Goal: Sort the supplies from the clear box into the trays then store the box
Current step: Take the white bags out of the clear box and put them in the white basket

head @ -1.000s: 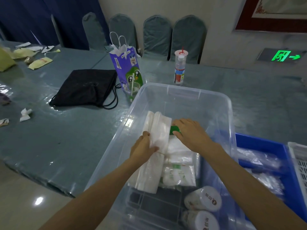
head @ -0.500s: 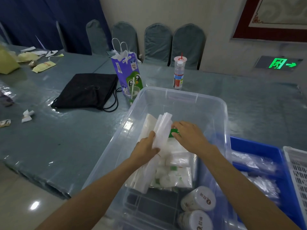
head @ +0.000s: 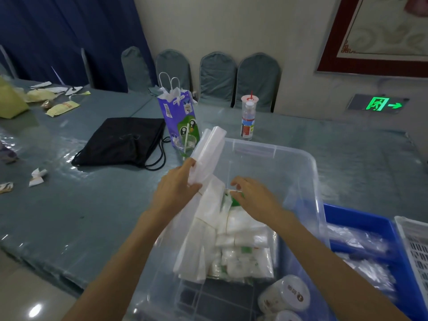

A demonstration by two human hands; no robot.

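A large clear box point(head: 273, 149) stands on the table in front of me. My left hand point(head: 176, 193) grips a long bundle of white plastic packets point(head: 206, 163) and holds it tilted above the box's left rim. My right hand point(head: 252, 195) hovers inside the box over more white packets point(head: 243, 249), fingers apart and curled, touching a green-topped item point(head: 236, 200). Two white lidded jars point(head: 287, 297) lie in the box's near right corner. A blue tray point(head: 361, 223) with clear bags sits right of the box, and a white slotted tray point(head: 414, 246) lies beyond it.
A black drawstring bag point(head: 125, 140), a purple paper gift bag point(head: 178, 117) and a clear cup with a straw stand left of the box. A water bottle point(head: 247, 119) stands behind it. Paper scraps point(head: 37, 177) litter the left table. Covered chairs line the wall.
My left hand has lifted the white packet bundle up out of the box and tilted it toward the far left. My right hand stays low over the packets.
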